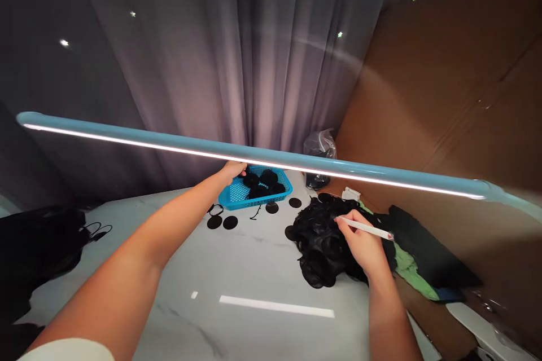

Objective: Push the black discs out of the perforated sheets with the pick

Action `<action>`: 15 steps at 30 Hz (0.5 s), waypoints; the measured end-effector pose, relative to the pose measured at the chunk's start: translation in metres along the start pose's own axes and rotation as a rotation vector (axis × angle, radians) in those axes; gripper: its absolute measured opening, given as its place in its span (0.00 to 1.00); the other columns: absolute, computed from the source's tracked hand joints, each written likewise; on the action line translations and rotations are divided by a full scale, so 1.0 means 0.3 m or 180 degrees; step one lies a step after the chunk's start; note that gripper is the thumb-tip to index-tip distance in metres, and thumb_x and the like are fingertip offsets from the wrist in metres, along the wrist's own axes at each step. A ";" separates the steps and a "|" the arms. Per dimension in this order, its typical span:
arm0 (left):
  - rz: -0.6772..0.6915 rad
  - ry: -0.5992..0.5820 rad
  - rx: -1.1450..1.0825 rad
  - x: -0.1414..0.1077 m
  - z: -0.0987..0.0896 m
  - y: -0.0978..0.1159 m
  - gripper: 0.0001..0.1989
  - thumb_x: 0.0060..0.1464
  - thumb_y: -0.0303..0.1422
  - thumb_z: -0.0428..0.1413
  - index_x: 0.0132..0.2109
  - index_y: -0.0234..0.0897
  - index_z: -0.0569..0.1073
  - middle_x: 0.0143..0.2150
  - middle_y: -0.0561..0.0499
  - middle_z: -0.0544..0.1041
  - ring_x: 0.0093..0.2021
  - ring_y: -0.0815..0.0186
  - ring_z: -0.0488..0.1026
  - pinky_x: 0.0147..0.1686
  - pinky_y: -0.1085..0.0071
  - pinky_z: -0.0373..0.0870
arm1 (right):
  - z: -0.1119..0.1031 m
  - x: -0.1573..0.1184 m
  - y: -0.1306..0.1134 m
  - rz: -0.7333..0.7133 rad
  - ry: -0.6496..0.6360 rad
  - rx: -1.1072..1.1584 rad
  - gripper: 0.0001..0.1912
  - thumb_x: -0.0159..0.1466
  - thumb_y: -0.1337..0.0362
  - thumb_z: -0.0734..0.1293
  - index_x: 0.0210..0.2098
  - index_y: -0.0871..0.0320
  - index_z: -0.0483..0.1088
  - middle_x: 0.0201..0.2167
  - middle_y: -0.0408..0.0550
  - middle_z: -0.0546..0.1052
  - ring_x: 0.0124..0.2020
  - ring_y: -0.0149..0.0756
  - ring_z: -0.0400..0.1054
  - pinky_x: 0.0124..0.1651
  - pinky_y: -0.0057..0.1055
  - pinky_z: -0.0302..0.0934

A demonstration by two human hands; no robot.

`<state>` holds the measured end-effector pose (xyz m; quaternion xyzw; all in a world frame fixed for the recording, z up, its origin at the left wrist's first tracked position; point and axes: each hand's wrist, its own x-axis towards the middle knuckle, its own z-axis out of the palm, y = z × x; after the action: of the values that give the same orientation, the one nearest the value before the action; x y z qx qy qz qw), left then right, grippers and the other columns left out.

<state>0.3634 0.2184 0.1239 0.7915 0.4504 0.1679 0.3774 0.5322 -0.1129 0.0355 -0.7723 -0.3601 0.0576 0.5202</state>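
Marble tabletop [237, 259], gray curtain [178, 56], cardboard sheet [432, 113]

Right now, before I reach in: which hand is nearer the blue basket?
Left. The left hand is at the far corner of the blue basket; the right hand is farther off, over the black pile, holding a white pen.

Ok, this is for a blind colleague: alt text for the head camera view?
A right hand holds a white pen over a heap of black material; the left hand rests on the rim of a blue basket of black pieces on a white marble table.
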 end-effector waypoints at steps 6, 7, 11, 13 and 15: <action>0.0108 -0.0134 0.0269 0.098 0.112 0.042 0.16 0.64 0.37 0.55 0.55 0.36 0.69 0.54 0.44 0.71 0.48 0.59 0.73 0.46 0.57 0.73 | -0.029 0.012 0.000 0.0088 0.0289 0.0101 0.17 0.62 0.49 0.64 0.26 0.54 0.65 0.21 0.40 0.66 0.24 0.34 0.58 0.27 0.28 0.52; 0.0138 -0.0170 0.0355 0.107 0.143 0.049 0.16 0.63 0.37 0.55 0.55 0.36 0.69 0.54 0.44 0.71 0.48 0.59 0.73 0.46 0.57 0.73 | -0.032 0.012 0.002 0.0096 0.0293 0.0099 0.17 0.62 0.49 0.64 0.27 0.54 0.65 0.21 0.41 0.67 0.24 0.34 0.59 0.27 0.28 0.52; 0.0285 -0.0389 0.0791 0.111 0.301 0.076 0.17 0.63 0.37 0.55 0.56 0.35 0.69 0.54 0.44 0.71 0.48 0.59 0.73 0.46 0.57 0.73 | -0.028 0.015 0.004 0.0107 0.0279 0.0154 0.18 0.62 0.47 0.64 0.27 0.54 0.66 0.21 0.42 0.69 0.24 0.36 0.63 0.27 0.29 0.54; 0.0378 -0.0487 0.1033 0.100 0.375 0.091 0.17 0.63 0.37 0.55 0.56 0.35 0.69 0.54 0.44 0.71 0.49 0.58 0.73 0.46 0.57 0.73 | -0.023 0.017 0.004 0.0160 0.0181 0.0241 0.18 0.62 0.46 0.64 0.27 0.54 0.66 0.21 0.43 0.70 0.24 0.36 0.64 0.26 0.29 0.56; 0.0499 -0.0546 0.1249 0.085 0.427 0.107 0.17 0.63 0.37 0.56 0.56 0.35 0.69 0.54 0.44 0.71 0.49 0.58 0.73 0.46 0.57 0.73 | -0.018 0.021 0.007 0.0217 0.0121 0.0300 0.18 0.62 0.46 0.64 0.27 0.53 0.66 0.21 0.43 0.71 0.23 0.36 0.65 0.26 0.29 0.57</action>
<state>0.4735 0.1726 0.0615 0.8938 0.3777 0.0379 0.2389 0.5404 -0.1135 0.0379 -0.7597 -0.3205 0.0775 0.5604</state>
